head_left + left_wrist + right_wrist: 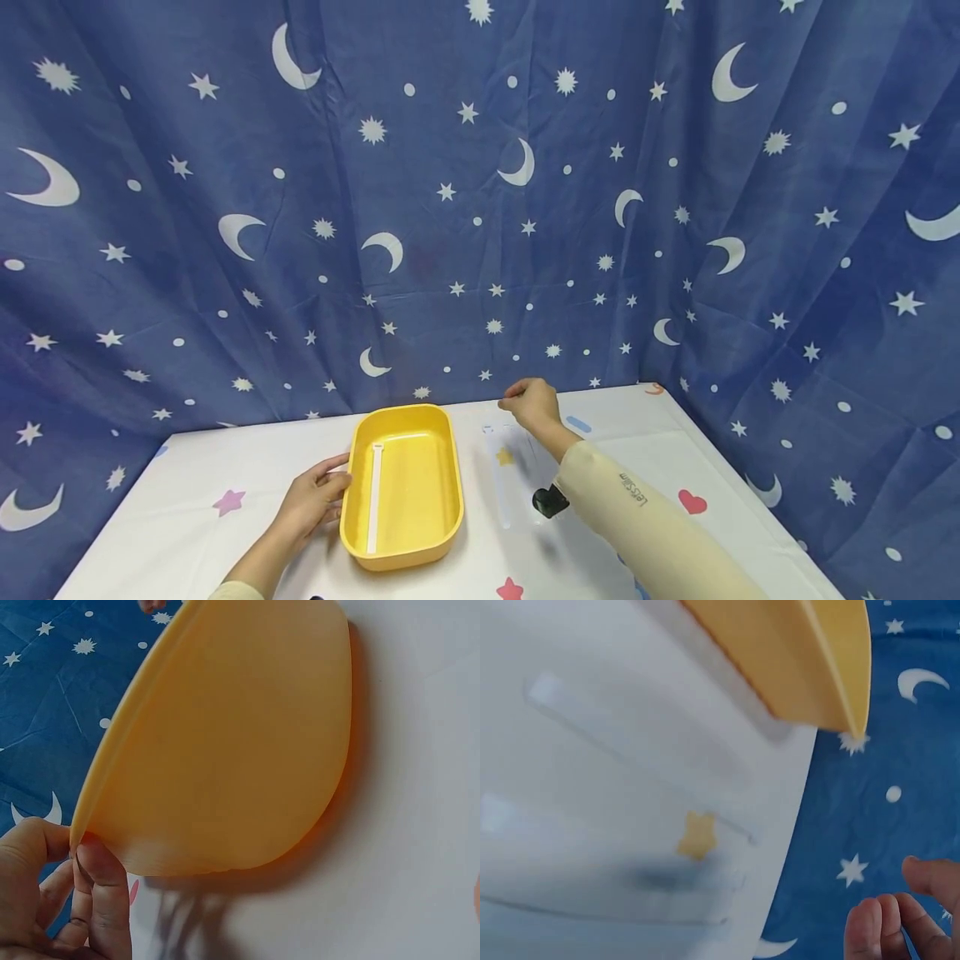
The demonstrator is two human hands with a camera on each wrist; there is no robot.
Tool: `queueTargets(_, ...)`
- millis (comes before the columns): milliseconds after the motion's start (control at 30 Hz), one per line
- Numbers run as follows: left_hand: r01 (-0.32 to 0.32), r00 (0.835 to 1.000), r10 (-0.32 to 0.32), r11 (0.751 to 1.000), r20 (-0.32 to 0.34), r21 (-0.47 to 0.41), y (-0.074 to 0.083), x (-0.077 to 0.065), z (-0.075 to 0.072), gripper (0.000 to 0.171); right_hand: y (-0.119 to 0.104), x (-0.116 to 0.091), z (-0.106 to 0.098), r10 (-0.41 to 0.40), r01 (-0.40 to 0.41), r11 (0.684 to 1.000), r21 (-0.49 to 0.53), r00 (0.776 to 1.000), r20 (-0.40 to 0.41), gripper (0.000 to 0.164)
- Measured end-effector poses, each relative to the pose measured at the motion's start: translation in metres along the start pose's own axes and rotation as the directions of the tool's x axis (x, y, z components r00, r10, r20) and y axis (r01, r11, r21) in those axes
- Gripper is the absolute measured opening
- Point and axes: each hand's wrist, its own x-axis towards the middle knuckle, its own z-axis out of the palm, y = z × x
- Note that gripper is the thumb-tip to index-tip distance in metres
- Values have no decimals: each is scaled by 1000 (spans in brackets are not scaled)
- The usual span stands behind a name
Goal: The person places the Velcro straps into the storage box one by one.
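Note:
A yellow rectangular plastic bin point(459, 500) stands on the table, with a long white strip point(375, 500) along its left inner side; one end of the strip has a small squared head. My left hand point(311, 496) grips the bin's left rim, thumb and fingers pinching the edge in the left wrist view. My right hand point(534, 404) is raised over the table's back edge. In the right wrist view its thumb and loosely bent fingers point(866, 926) are apart, with nothing between them. Translucent strips point(497, 479) lie on the table right of the bin.
The white tablecloth point(255, 467) carries printed stars and a red heart point(692, 502). A dark object point(550, 502) shows beneath the right forearm. A blue curtain point(450, 250) with moons and stars hangs behind the table and along its right side.

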Motion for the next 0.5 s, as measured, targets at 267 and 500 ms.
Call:
queueTargets(267,-4,1000,4,1000,-9,-9,-1,-1,1,50,23,4,-9,68,-69,997,-16,997,-47,18)
queueTargets(500,-8,1000,8,1000,0,-10,-2,0,0,52,44,4,-8,83,-87,995,-52,994,-73,19)
